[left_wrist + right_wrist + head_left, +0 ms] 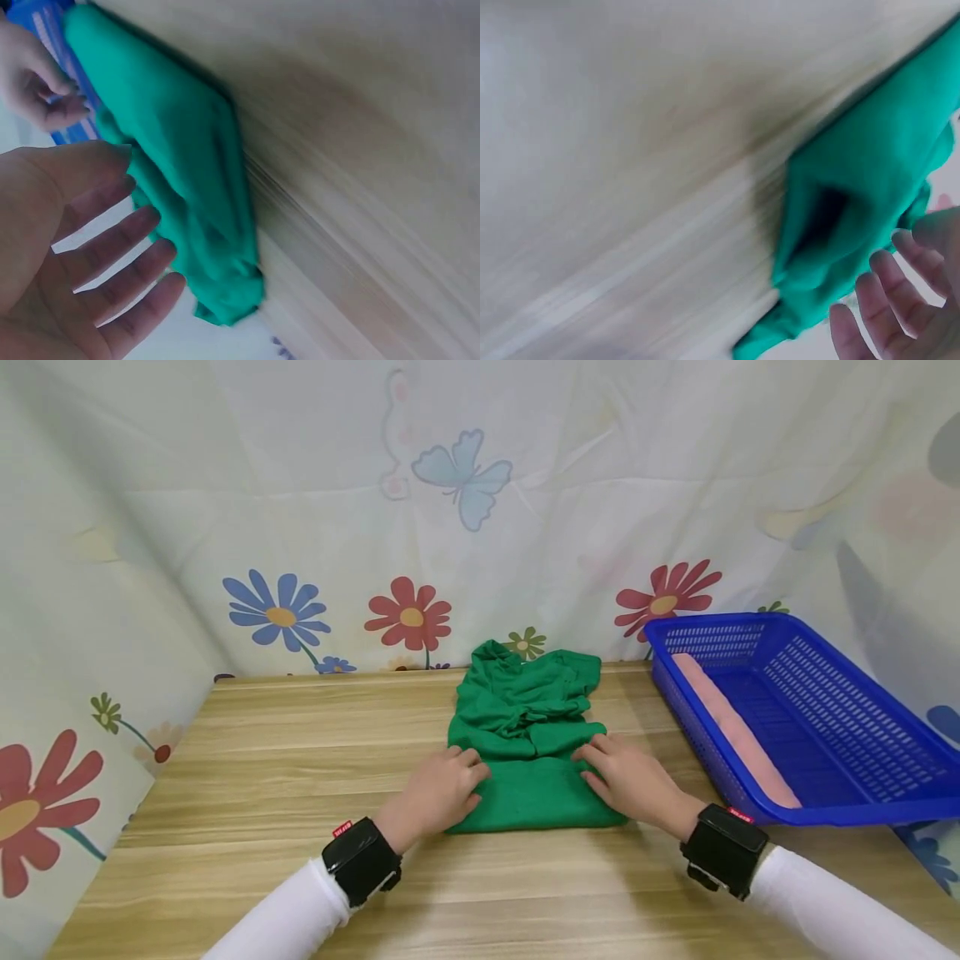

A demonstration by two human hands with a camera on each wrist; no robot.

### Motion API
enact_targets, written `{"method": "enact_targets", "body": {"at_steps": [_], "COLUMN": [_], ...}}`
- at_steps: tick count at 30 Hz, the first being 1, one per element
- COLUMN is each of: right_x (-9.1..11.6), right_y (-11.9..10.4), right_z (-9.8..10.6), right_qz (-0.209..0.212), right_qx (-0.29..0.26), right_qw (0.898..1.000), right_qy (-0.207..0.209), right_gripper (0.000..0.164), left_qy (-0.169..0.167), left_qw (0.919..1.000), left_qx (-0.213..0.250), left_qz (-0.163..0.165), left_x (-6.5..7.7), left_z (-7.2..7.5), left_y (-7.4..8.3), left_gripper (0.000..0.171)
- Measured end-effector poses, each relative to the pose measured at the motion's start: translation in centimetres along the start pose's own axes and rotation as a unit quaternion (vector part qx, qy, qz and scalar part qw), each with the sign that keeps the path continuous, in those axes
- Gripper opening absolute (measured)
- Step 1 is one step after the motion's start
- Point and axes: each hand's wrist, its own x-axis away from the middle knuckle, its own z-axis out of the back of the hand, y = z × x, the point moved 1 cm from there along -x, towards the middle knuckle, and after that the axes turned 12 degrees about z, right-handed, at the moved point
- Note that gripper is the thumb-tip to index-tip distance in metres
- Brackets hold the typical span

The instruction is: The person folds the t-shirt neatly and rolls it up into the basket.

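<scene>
A green garment (532, 793), which looks like a shirt, lies on the wooden table. Its near part is folded into a smooth flat band, while the far part is bunched and wrinkled. At the left end of the band is my left hand (442, 785), fingers loosely bent over the cloth. My right hand (630, 777) is over the right end in much the same pose. In the left wrist view, the left fingers (127, 244) are spread and relaxed beside the garment (169, 120), gripping nothing. The right wrist view shows the right fingers (885, 300) likewise loose beside the cloth.
A blue plastic basket (832, 814) stands at the right of the table, close to my right forearm. Inside it, along the left wall, lies a long pink folded cloth (738, 731). A flower-printed curtain (525, 552) hangs behind the table's far edge.
</scene>
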Motion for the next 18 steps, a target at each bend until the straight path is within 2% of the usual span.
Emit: {"method": "enact_targets", "body": {"at_steps": [4, 8, 14, 18], "right_x": [0.6, 1.2, 2.2, 2.4], "right_y": [-2.3, -4.0, -4.6, -4.5], "right_z": [0.5, 0.5, -0.1, -0.7], "right_qz": [0.043, 0.067, 0.060, 0.070], "right_qx": [-0.014, -0.016, -0.006, 0.005], "right_qw": [0.999, 0.997, 0.995, 0.994], "right_qy": [-0.021, -0.043, -0.085, -0.086], "right_gripper": [0.022, 0.025, 0.032, 0.031], "left_qy": [-0.011, -0.021, -0.021, -0.013], "left_qw": [0.9996, 0.9989, 0.9987, 0.9989], "left_qx": [-0.013, -0.017, -0.030, -0.033], "left_qz": [-0.021, -0.037, -0.035, -0.032], "left_x": [1.0, 1.8, 2.3, 2.3], "left_z": [0.6, 0.5, -0.5, -0.9], "left_y": [1.5, 2.6, 3.0, 2.9], "left_gripper": [0.025, 0.020, 0.014, 0.018]}}
